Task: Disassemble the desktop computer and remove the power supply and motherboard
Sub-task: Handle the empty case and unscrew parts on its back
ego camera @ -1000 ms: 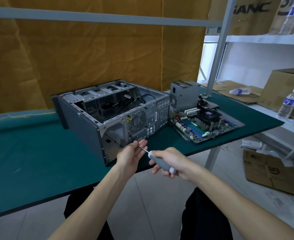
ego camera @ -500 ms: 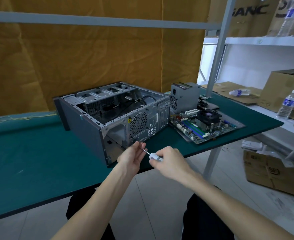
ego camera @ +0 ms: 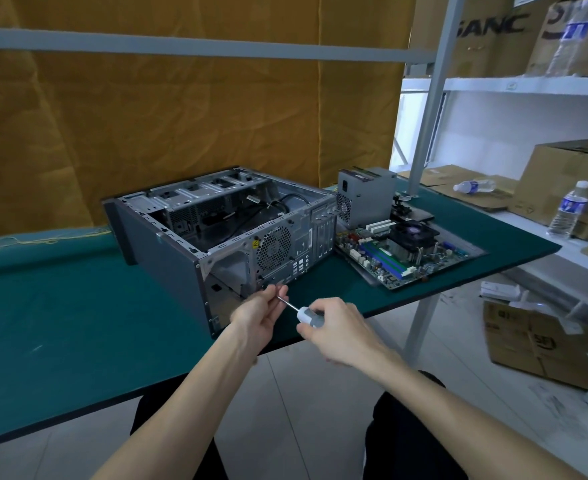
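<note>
The computer case (ego camera: 216,237) is lying on its side near the front edge of the green counter (ego camera: 60,306), its open side facing up and its back panel with the round fan grille turned toward the person. Inside it, metal drive bays and a few loose black cables are showing. The power supply (ego camera: 367,197) is standing on the counter just beside the case's far right corner, and the motherboard (ego camera: 406,252) is lying flat in front of it, right of the case — both already out of the case. A black cooler fan is sitting on the board.

At the case's near lower corner, the right hand (ego camera: 334,329) is gripping the grey-and-white handle of a screwdriver (ego camera: 304,313), its thin shaft pointing up and left. The left hand (ego camera: 261,311) is pinching the shaft's tip end between its fingertips, right beside the back panel; whether the tip is touching the case I cannot tell.

Farther out, a yellow curtain (ego camera: 181,116) is hanging behind the counter. To the right, a white shelf (ego camera: 528,86) is carrying cardboard boxes (ego camera: 562,188) and two water bottles (ego camera: 569,209) — one upright, one lying down. Another box is sitting on the tiled floor (ego camera: 303,410).
</note>
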Demonstrator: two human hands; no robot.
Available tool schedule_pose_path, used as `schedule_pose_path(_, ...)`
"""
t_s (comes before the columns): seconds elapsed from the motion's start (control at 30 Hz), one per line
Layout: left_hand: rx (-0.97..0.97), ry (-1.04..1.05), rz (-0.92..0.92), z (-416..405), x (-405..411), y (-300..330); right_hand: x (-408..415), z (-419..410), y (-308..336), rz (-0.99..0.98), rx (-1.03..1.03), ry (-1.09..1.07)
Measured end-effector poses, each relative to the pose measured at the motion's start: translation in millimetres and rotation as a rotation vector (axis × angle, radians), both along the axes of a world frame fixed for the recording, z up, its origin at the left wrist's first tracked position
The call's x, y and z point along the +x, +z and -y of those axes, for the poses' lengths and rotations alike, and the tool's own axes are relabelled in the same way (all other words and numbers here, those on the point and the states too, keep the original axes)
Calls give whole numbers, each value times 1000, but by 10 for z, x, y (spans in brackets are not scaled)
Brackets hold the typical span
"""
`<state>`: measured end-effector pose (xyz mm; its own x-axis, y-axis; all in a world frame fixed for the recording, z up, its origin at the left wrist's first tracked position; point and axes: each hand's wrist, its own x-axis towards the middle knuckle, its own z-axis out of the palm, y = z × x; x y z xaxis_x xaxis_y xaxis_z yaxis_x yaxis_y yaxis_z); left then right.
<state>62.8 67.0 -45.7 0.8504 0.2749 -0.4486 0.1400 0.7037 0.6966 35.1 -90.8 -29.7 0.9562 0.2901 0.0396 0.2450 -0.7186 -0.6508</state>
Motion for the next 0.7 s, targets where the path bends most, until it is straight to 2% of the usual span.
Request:
schedule_pose_path(0.07,-16,-4,30,6,-7,3,34,16,86,-458,284,-2)
schedule_pose_path(0.1,-27,-3,44,7,-9,0,45,29,136,-632,377,-1)
schedule_pose_path(0.13,-43,-4,52,6,-15,-4,58,47,165,-697,412,6)
schedule_pose_path(0.17,-57,-5,50,6,-22,-1,64,54,181,-644,393,13)
schedule_pose_path(0.2,-67,-1,37,6,-21,6,67,53,187,-487,292,17)
schedule_pose_path(0.27,-81,33,1,7,-2,10,60,24,146,-33,-36,-16)
schedule_pose_path(0.3,-95,53,-14,12,7,13,37,-6,132,115,-130,-33)
schedule_pose_path(0.33,-117,72,-25,24,16,16,10,-43,128,147,-132,-37)
schedule_pose_path(0.37,-139,88,-29,40,21,26,-8,-70,119,86,-110,-27)
schedule_pose_path(0.47,-169,113,-16,73,33,41,1,-84,141,-319,13,3)
schedule_pose_path(0.53,-148,108,-9,69,31,47,7,-57,167,-462,40,-1)
schedule_pose_path(0.57,-135,107,-10,68,28,45,11,-44,171,-423,-25,4)
schedule_pose_path(0.63,-99,109,-16,85,32,25,-14,-35,140,-213,-207,10)
schedule_pose_path(0.7,-57,139,-36,113,27,28,-83,-84,136,-26,-271,7)
